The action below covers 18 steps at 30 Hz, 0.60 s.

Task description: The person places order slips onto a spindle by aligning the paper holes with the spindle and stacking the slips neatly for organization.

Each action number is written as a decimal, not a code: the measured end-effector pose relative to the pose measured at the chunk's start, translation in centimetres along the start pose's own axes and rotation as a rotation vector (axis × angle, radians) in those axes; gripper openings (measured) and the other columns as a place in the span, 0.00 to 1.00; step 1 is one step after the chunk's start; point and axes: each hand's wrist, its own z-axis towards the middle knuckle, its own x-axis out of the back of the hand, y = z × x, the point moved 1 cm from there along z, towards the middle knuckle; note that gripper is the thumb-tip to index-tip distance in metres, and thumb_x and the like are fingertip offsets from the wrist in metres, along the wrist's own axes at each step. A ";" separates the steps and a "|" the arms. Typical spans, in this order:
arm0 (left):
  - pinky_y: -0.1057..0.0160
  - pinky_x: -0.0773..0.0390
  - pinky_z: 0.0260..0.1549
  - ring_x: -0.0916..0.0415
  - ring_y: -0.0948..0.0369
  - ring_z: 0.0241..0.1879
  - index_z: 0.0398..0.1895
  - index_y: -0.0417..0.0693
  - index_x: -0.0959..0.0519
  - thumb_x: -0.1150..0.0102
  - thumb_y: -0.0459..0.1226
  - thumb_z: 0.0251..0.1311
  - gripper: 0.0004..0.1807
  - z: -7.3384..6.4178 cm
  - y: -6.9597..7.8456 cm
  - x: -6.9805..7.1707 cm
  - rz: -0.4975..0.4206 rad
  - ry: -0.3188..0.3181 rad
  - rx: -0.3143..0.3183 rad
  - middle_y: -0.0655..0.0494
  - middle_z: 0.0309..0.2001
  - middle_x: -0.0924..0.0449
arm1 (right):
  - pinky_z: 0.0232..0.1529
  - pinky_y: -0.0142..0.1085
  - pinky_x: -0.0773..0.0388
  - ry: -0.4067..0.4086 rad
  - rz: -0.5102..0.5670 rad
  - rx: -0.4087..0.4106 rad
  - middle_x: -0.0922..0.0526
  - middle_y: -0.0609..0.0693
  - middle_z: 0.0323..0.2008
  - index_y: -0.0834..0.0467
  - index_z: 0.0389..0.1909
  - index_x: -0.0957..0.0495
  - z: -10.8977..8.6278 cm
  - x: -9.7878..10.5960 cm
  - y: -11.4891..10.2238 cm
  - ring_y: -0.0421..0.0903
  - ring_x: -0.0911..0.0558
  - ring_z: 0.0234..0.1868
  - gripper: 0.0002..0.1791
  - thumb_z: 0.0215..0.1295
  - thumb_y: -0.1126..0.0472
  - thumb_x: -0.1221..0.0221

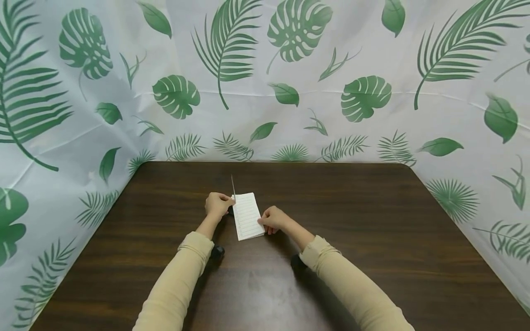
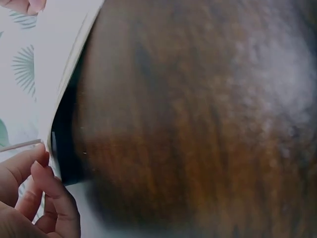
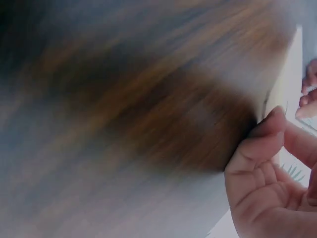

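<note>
A white lined notepad [image 1: 248,217] is tilted over the table, between both hands. My left hand [image 1: 217,204] pinches its upper left edge with thumb and fingertips. From those fingertips a thin pale strip [image 1: 233,185] juts up, seen nearly edge-on; I cannot tell whether it belongs to the notepad. In the left wrist view the strip [image 2: 20,145] meets the fingertips beside the notepad's edge [image 2: 74,54]. My right hand [image 1: 274,219] grips the lower right edge, thumb on the page. The right wrist view shows its fingers [image 3: 267,144] bent against that edge.
The dark wooden table [image 1: 372,230] stretches out on every side of the hands. A white cloth with green leaves [image 1: 265,64] hangs behind it and along both sides. Black wrist devices [image 1: 216,252] sit under the forearms, close to the tabletop.
</note>
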 end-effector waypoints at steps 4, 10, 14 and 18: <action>0.73 0.22 0.15 0.30 0.69 0.12 0.32 0.38 0.16 0.36 0.37 0.55 0.08 0.0 -0.1 -0.2 0.013 0.000 -0.014 0.41 0.38 0.16 | 0.14 0.24 0.28 -0.006 -0.128 0.026 0.26 0.47 0.11 0.64 0.19 0.24 0.2 -0.2 0.0 0.37 0.29 0.13 0.16 0.66 0.64 0.44; 0.72 0.22 0.14 0.29 0.67 0.13 0.31 0.37 0.18 0.37 0.36 0.56 0.08 0.1 0.0 -0.2 0.005 -0.046 0.000 0.41 0.37 0.18 | 0.13 0.24 0.29 0.003 -0.214 0.024 0.21 0.53 0.13 0.63 0.18 0.24 0.5 -0.4 -0.3 0.38 0.29 0.12 0.15 0.65 0.65 0.44; 0.73 0.22 0.15 0.30 0.64 0.19 0.29 0.37 0.21 0.37 0.34 0.56 0.07 0.5 -0.2 -0.1 -0.065 -0.099 0.078 0.46 0.33 0.24 | 0.13 0.24 0.28 0.002 -0.202 0.020 0.21 0.53 0.13 0.64 0.19 0.23 0.5 -0.4 -0.4 0.38 0.28 0.12 0.14 0.65 0.65 0.44; 0.72 0.19 0.17 0.30 0.61 0.26 0.30 0.37 0.25 0.38 0.33 0.56 0.07 0.8 -0.2 -0.2 -0.136 -0.161 0.136 0.51 0.33 0.30 | 0.13 0.24 0.29 0.001 -0.150 0.001 0.23 0.51 0.13 0.63 0.22 0.29 0.4 -0.2 -0.3 0.39 0.28 0.13 0.10 0.63 0.67 0.43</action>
